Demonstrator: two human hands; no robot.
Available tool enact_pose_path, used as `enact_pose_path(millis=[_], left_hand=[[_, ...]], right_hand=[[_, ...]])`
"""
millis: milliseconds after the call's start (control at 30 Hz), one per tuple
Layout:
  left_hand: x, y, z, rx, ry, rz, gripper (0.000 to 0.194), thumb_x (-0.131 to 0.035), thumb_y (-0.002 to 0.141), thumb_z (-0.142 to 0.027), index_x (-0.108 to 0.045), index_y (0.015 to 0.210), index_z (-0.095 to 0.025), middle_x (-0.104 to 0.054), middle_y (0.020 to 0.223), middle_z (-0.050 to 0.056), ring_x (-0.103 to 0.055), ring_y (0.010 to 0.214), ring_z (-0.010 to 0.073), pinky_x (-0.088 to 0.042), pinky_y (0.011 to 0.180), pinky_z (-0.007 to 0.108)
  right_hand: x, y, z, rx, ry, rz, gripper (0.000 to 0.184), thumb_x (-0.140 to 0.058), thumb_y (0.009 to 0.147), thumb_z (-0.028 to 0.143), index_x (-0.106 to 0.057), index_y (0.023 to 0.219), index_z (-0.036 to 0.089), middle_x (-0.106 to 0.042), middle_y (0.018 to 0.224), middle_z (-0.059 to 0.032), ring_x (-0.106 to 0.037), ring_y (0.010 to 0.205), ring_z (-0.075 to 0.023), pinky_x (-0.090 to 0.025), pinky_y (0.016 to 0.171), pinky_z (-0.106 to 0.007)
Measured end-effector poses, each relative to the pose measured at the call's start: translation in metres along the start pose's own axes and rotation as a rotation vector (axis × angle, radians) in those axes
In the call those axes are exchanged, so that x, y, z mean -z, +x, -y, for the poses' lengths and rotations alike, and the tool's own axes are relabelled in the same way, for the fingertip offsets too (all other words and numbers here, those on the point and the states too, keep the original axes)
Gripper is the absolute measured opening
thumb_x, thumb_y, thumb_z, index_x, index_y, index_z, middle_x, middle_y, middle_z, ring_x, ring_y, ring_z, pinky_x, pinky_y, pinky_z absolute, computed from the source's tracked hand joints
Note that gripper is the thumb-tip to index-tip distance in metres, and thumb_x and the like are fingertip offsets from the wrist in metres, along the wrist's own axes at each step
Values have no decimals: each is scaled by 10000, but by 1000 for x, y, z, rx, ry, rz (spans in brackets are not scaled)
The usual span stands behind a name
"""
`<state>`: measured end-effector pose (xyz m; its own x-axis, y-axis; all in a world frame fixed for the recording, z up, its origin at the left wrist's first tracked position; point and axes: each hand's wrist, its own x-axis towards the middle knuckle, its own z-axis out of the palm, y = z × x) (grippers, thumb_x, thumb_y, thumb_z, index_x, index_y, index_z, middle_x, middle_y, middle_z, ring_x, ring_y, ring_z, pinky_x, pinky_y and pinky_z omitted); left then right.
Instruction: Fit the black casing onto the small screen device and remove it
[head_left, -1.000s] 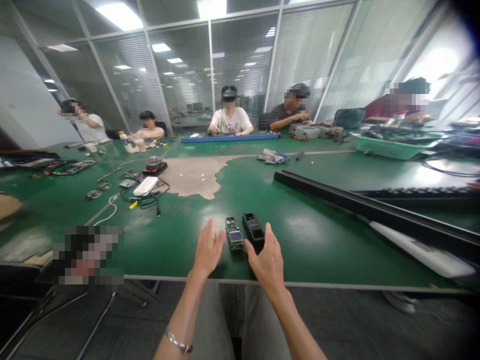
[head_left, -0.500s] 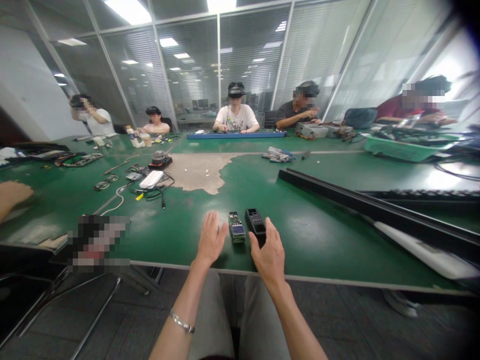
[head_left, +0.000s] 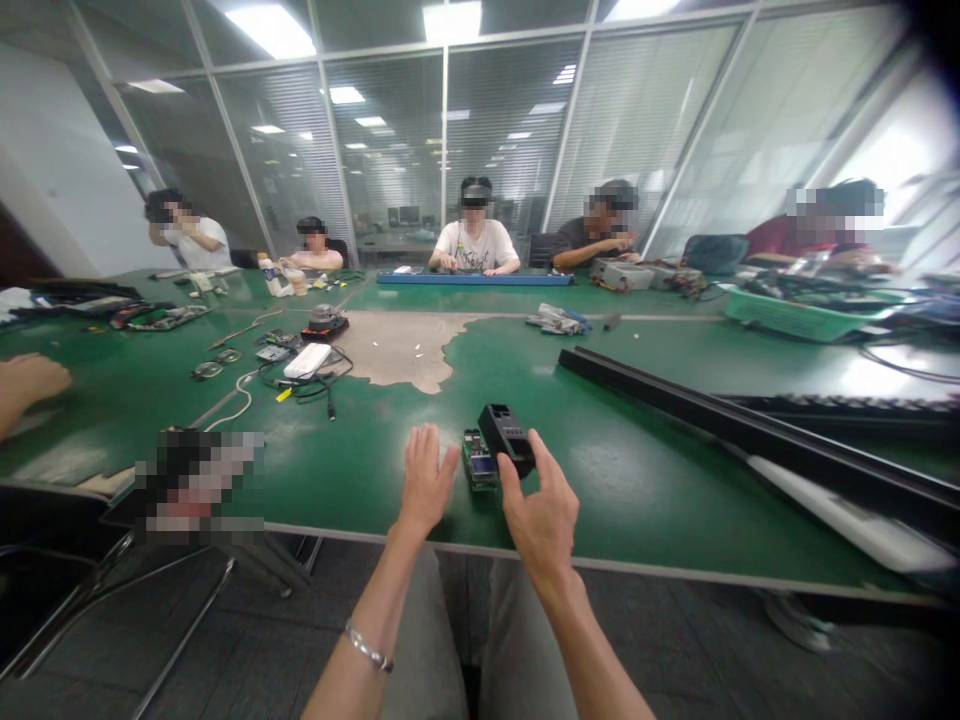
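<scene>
A black plastic device casing (head_left: pixel 504 428) with cut-out windows is gripped between the thumb and fingers of my right hand (head_left: pixel 544 505). It is tilted and partly overlaps the right side of a green circuit board (head_left: pixel 478 462) with a small screen. The board lies on the green table (head_left: pixel 360 465) in front of me. My left hand (head_left: pixel 426 478) rests just left of the board, fingers stretched out and holding nothing. A gap of bare tabletop separates it from the board.
Long black rails (head_left: pixel 675 405) and a white bar (head_left: pixel 840 505) lie to the right. A white box (head_left: pixel 307 361) with cables sits at the left. Behind are gloves (head_left: pixel 557 320) and a green basket (head_left: pixel 806 318). Several people sit around the table; one person's hand (head_left: pixel 37 380) is at far left.
My right hand has taken hold of the black casing and lifted it, moving it left and tilting it toward the circuit board. My left hand has barely moved.
</scene>
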<state>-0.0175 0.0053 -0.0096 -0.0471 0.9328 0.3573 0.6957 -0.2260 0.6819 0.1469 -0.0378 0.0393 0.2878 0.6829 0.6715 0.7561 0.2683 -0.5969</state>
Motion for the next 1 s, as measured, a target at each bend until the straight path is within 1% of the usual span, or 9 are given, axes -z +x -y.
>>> enact_pose_path(millis=[100,200,267,433,533,700,900,1000], left_hand=[[-2,0,3,3,-19,-20,646,-270,997,-549,-290,1515,-164,-239,1600,115,-88,1500,242,-108,1217,489],[-4,1,6,1,-26,-25,626,-277,997,-541,-277,1519,-196,-236,1604,98,-90,1501,227,-99,1219,482],[-4,1,6,-1,-28,-27,632,-278,994,-545,-285,1516,-189,-241,1603,100,-89,1501,227,-98,1220,476],[-2,1,2,18,-26,-17,662,-257,985,-573,-309,1507,-168,-252,1599,107,-93,1500,234,-100,1221,459],[-1,1,0,24,-26,-5,669,-242,985,-577,-307,1507,-165,-244,1601,108,-100,1499,238,-99,1220,463],[0,2,-1,35,-19,15,677,-232,980,-590,-295,1512,-176,-225,1608,100,-96,1500,239,-97,1220,471],[1,2,-1,31,11,40,704,-215,981,-592,-280,1517,-140,-215,1607,121,-98,1499,248,-103,1219,472],[0,1,0,17,38,54,711,-227,978,-599,-292,1513,-135,-211,1607,125,-99,1499,254,-104,1216,482]], right_hand=[[-9,-2,12,54,-13,53,532,-545,920,442,-546,1345,121,-642,1269,-148,-600,1161,-263,-467,1004,-406],[-20,-5,16,56,-71,103,530,-531,926,430,-549,1339,98,-657,1231,-168,-611,1132,-274,-484,966,-414],[-24,-6,17,55,-110,133,531,-525,928,420,-536,1350,98,-662,1221,-167,-619,1112,-278,-494,937,-413],[-24,-9,17,62,-161,159,544,-492,942,426,-486,1393,123,-657,1239,-157,-640,1065,-278,-496,887,-398],[-23,-11,16,53,-173,151,577,-462,951,437,-438,1424,108,-648,1251,-174,-650,1039,-285,-493,872,-399],[-26,-13,17,71,-223,179,614,-460,940,422,-385,1452,90,-667,1199,-183,-663,966,-294,-490,837,-401],[-25,-23,11,20,-244,224,686,-492,926,419,-287,1497,98,-678,1166,-166,-659,946,-289,-486,832,-399],[-25,-30,9,12,-243,236,677,-476,938,422,-279,1498,98,-662,1183,-174,-644,966,-289,-484,837,-407]])
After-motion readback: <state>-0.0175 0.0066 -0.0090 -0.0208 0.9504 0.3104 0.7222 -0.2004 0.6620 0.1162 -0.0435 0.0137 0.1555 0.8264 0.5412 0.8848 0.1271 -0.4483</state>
